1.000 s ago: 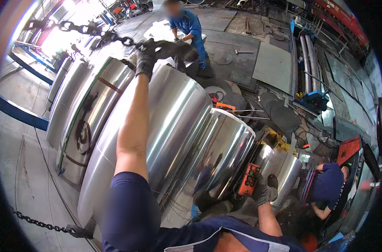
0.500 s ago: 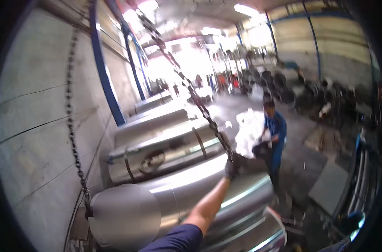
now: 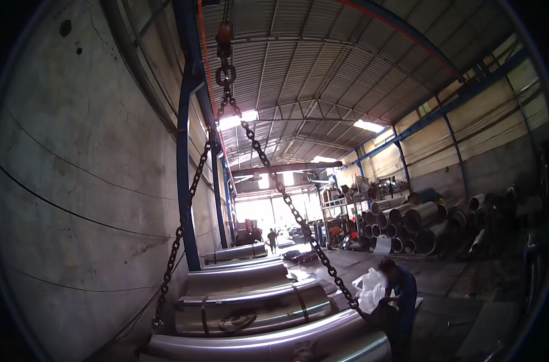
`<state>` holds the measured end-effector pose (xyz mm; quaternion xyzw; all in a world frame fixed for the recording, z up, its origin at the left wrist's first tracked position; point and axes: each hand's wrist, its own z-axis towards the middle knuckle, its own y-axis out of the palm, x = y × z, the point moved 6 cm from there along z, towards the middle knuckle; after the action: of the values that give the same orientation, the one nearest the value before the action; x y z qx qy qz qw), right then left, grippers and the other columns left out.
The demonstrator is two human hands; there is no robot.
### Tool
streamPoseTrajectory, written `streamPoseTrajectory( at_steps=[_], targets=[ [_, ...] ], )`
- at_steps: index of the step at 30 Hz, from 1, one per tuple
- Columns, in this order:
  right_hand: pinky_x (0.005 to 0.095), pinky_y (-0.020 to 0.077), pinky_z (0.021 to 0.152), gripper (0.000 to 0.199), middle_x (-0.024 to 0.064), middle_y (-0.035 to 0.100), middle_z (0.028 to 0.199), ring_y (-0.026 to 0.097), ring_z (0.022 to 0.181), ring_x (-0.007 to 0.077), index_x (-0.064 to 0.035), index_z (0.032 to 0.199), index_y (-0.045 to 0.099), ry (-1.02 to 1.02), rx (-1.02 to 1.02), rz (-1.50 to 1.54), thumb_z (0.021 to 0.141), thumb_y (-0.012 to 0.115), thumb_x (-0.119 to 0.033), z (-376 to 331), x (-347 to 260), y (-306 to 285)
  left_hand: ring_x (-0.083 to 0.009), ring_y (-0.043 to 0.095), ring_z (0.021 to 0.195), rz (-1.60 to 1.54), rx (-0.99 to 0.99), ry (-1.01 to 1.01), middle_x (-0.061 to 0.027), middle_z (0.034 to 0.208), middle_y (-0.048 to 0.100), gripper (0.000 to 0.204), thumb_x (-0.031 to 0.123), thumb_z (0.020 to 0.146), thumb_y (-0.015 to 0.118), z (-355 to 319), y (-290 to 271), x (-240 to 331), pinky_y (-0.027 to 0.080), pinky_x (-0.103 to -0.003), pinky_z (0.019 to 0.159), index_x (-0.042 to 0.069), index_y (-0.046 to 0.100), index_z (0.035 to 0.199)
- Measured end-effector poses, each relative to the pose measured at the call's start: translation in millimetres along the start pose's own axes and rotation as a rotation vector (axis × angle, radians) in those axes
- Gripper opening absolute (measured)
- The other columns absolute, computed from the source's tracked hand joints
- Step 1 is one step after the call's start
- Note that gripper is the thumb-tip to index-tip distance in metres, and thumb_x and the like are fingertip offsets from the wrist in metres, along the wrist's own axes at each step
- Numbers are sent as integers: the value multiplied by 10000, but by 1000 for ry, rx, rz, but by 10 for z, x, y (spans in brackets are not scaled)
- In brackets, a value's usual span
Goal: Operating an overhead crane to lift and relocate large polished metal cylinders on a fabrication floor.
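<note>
Neither of my hands can be made out. A dark, unclear patch lies on the near metal coil (image 3: pixel 256 345) at the lower edge; I cannot tell what it is. Two legs of a chain sling spread from a large ring (image 3: pixel 225 75) under an orange-brown hoist hook (image 3: pixel 225 33). The left chain (image 3: pixel 179 232) runs down to the coil's left end, and the right chain (image 3: pixel 298 220) slants to its right end. Both look taut. How they fasten below is too dark to see.
Behind lies a strapped coil (image 3: pixel 256 315), with further coils beyond. At right a co-worker in blue (image 3: pixel 405 295) bends beside white sheeting (image 3: pixel 371 289). Rolls (image 3: pixel 420 217) are stacked farther right. A cracked wall (image 3: pixel 87 181) and blue post (image 3: pixel 187 151) stand at left.
The view has tilted upward, bringing the hook and ring into sight. My arm and dark-gloved hand, previously at the right chain, have left the picture. The co-worker bends lower.
</note>
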<state>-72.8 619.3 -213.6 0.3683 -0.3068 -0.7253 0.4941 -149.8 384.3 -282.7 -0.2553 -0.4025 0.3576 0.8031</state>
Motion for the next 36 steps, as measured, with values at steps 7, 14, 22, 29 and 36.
streamPoseTrajectory(
  at_steps=[7, 14, 22, 29, 36],
  targets=[
    [426, 555, 909, 476, 96, 692, 1162, 674, 1051, 260, -39, 1260, 630, 35, 8, 11, 947, 685, -393, -196, 64, -72, -301, 620, 1015, 111, 75, 2, -219, 1201, 629, 904, 646, 954, 560, -63, -413, -112, 506, -440, 895, -11, 375, 1547],
    [423, 546, 925, 468, 97, 689, 1172, 669, 1065, 259, -45, 1261, 636, 76, 49, 12, 943, 685, -385, -551, 147, -264, -312, 613, 1042, 211, 119, -8, -222, 1227, 619, 885, 629, 960, 556, -358, -781, -328, 496, -444, 920, -7, 376, 1547],
    [421, 536, 942, 460, 97, 686, 1184, 663, 1081, 258, -52, 1263, 642, 96, 103, 11, 939, 684, -375, -966, 146, -486, -324, 604, 1074, 319, 156, 9, -224, 1256, 607, 863, 610, 966, 551, -604, -1142, -557, 485, -450, 948, -4, 377, 1547],
    [418, 527, 958, 453, 98, 683, 1195, 657, 1096, 256, -58, 1264, 648, 113, 112, 7, 936, 684, -367, -1097, 198, -489, -335, 597, 1101, 411, 226, 33, -227, 1282, 597, 844, 593, 972, 547, -595, -1577, -845, 476, -455, 973, 0, 377, 1548],
    [416, 517, 973, 446, 99, 681, 1205, 652, 1110, 255, -64, 1265, 653, 110, 102, -8, 932, 684, -359, -1101, 91, -434, -345, 590, 1129, 489, 318, 77, -229, 1307, 586, 826, 577, 977, 542, -418, -1939, -981, 466, -459, 998, 3, 378, 1548]
  ],
)
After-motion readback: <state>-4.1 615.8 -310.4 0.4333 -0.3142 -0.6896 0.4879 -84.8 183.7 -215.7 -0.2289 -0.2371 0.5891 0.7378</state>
